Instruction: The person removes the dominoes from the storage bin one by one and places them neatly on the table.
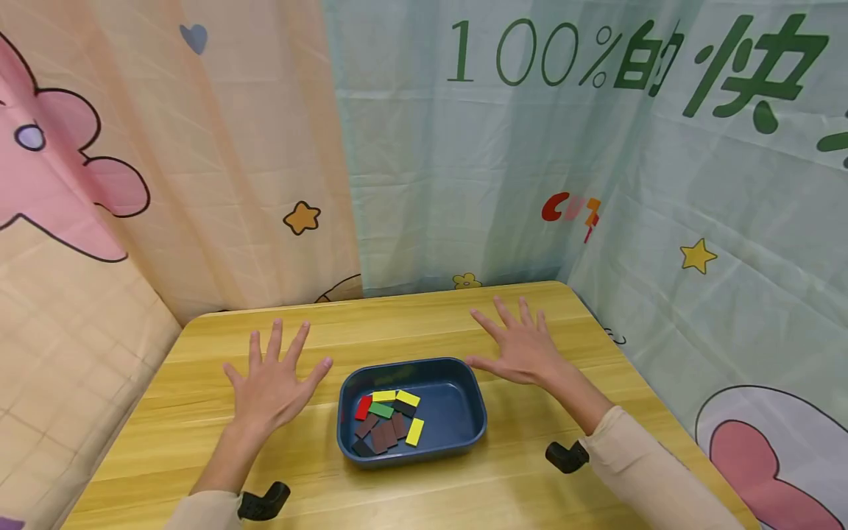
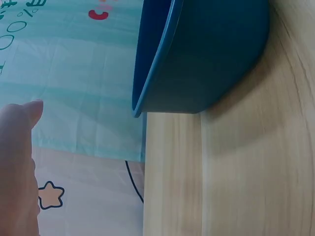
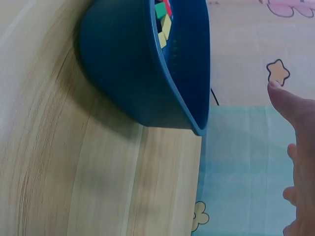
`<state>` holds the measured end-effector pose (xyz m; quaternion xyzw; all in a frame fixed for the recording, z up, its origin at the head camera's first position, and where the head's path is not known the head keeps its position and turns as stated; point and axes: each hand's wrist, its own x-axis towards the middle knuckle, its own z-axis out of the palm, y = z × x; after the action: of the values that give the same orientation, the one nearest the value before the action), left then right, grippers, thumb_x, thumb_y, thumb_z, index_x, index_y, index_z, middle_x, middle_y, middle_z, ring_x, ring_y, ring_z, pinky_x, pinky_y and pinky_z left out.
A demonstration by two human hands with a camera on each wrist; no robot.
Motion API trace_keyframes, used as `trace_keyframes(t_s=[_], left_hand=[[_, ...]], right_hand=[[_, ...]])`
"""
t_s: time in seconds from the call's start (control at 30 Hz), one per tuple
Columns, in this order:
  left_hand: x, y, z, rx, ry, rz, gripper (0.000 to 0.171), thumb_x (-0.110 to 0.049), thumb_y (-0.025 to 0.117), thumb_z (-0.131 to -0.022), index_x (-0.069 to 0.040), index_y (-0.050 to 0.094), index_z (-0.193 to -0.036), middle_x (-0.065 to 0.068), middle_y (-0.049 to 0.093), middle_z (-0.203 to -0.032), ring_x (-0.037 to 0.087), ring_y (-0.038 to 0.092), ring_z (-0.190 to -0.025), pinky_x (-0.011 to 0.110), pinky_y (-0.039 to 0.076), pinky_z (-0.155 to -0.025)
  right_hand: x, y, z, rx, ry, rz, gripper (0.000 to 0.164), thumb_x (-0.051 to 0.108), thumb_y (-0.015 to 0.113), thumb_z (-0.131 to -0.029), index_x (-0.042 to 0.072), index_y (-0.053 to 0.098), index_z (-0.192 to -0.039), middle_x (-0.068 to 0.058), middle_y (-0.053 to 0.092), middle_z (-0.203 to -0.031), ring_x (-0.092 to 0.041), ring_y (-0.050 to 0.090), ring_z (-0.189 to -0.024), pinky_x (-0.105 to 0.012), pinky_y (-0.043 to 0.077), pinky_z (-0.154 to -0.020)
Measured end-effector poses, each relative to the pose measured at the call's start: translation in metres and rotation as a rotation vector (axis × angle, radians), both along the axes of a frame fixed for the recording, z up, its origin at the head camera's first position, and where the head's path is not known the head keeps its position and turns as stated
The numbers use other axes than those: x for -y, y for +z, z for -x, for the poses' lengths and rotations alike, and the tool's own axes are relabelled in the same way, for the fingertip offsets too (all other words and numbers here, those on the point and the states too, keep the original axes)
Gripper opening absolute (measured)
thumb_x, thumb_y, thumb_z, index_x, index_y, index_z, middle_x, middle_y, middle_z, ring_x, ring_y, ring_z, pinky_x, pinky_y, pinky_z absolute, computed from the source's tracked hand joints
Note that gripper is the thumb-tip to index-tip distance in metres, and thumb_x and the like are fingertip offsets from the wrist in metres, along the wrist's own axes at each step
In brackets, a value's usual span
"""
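A dark blue bin [image 1: 450, 442] stands on the wooden table between my two hands. Inside, mostly toward its left half, lie several small flat blocks: yellow [image 1: 414, 432], red [image 1: 363, 407], green [image 1: 380, 410], brown [image 1: 379, 439] and black [image 1: 362, 447]. My left hand [image 1: 268, 390] is left of the bin with fingers spread, holding nothing. To the right of the bin, my right hand [image 1: 523, 350] is likewise spread and holds nothing; its thumb appears near the bin's far right corner in the head view. Both wrist views show the bin's outer wall [image 2: 211, 59] apart from the thumb.
The wooden table [image 1: 530, 471] has its far edge against printed curtains [image 1: 450, 184], which also hang along both sides. A black wrist mount [image 1: 265, 503] sits at the left sleeve and another black mount [image 1: 567, 457] at the right sleeve.
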<state>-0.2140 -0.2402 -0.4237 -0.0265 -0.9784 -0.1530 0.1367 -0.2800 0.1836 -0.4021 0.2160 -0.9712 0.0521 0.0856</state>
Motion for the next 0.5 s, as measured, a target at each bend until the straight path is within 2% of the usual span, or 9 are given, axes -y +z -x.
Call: trace_keyframes(t_s=[0.13, 0.27, 0.37, 0.5], left_hand=[[-0.002, 0.000, -0.005, 0.010, -0.028, -0.026, 0.087, -0.073, 0.043, -0.099, -0.024, 0.019, -0.167, 0.024, 0.006, -0.170, 0.060, 0.001, -0.149, 0.092, -0.002, -0.095], [-0.009, -0.003, -0.016, 0.029, -0.071, -0.135, 0.089, -0.068, 0.048, -0.099, -0.023, 0.015, -0.168, 0.025, 0.008, -0.169, 0.059, 0.008, -0.148, 0.090, 0.009, -0.099], [-0.018, -0.009, -0.027, 0.054, -0.124, -0.301, 0.090, -0.060, 0.055, -0.101, -0.019, 0.012, -0.168, 0.025, 0.007, -0.169, 0.056, 0.007, -0.150, 0.085, 0.012, -0.105], [-0.035, -0.021, -0.040, 0.127, -0.186, -0.592, 0.095, -0.048, 0.065, -0.100, -0.015, 0.007, -0.167, 0.021, 0.006, -0.170, 0.052, 0.006, -0.152, 0.081, 0.011, -0.109]], right_hand=[[0.008, 0.002, 0.001, 0.022, 0.049, 0.000, 0.094, 0.084, 0.049, -0.088, 0.032, 0.032, -0.164, -0.014, 0.021, -0.169, -0.058, 0.010, -0.149, -0.078, 0.013, -0.112], [0.018, 0.004, 0.001, 0.080, 0.108, 0.038, 0.092, 0.081, 0.051, -0.089, 0.031, 0.032, -0.164, -0.014, 0.023, -0.169, -0.054, 0.014, -0.150, -0.074, 0.013, -0.115], [0.025, 0.004, 0.001, 0.123, 0.161, 0.079, 0.091, 0.077, 0.054, -0.091, 0.027, 0.034, -0.164, -0.015, 0.025, -0.168, -0.050, 0.017, -0.151, -0.072, 0.016, -0.116], [0.034, 0.003, 0.002, 0.219, 0.249, 0.162, 0.088, 0.071, 0.058, -0.094, 0.022, 0.034, -0.163, -0.015, 0.027, -0.167, -0.044, 0.024, -0.151, -0.068, 0.024, -0.115]])
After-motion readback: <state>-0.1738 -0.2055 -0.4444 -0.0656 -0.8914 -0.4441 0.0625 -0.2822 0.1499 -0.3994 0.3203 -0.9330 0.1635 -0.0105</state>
